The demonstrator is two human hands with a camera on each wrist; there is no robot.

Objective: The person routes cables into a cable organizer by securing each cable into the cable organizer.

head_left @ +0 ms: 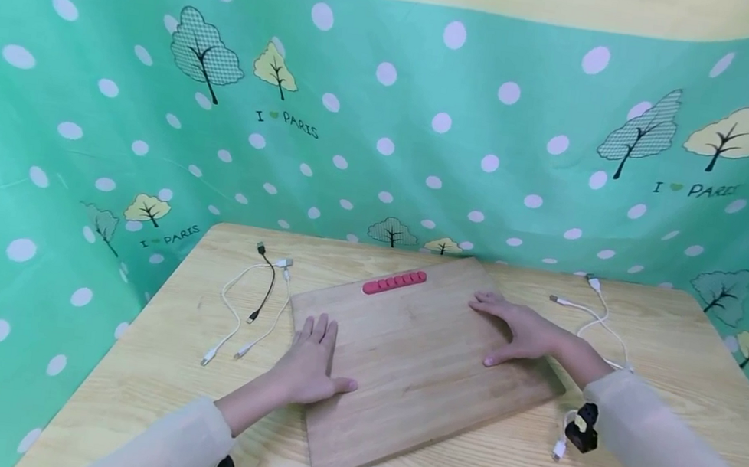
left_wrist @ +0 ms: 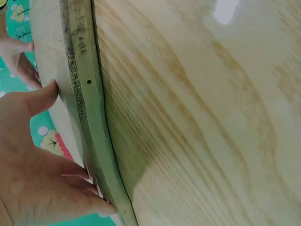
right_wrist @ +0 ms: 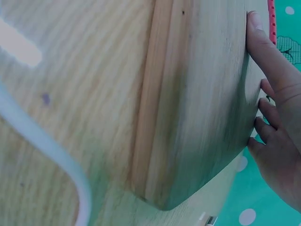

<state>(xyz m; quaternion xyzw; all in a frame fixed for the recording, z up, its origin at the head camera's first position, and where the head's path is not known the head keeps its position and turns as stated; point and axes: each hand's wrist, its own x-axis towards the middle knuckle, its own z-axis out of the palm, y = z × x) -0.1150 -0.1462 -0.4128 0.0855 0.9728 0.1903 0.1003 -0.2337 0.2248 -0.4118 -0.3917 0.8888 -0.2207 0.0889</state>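
Observation:
A wooden board (head_left: pixel 402 352) lies at an angle on the table, its long sides slanting up to the right in the head view. My left hand (head_left: pixel 310 369) rests on its left edge, fingers straight and thumb spread over the top face. On the right side, my right hand (head_left: pixel 519 331) touches the top face with extended fingers and thumb. Near the board's far edge sits a red notched strip (head_left: pixel 394 282), like a cable holder. The left wrist view shows the board's near side edge (left_wrist: pixel 89 94); the right wrist view shows a rounded corner (right_wrist: pixel 164 197).
Left of the board lie white cables (head_left: pixel 228 301) and a short black cable (head_left: pixel 268 283). Another white cable (head_left: pixel 603 321) lies at the far right of the table (head_left: pixel 156 386). A white connector (head_left: pixel 560 447) shows beside the right sleeve. A green patterned curtain (head_left: pixel 361 109) hangs behind.

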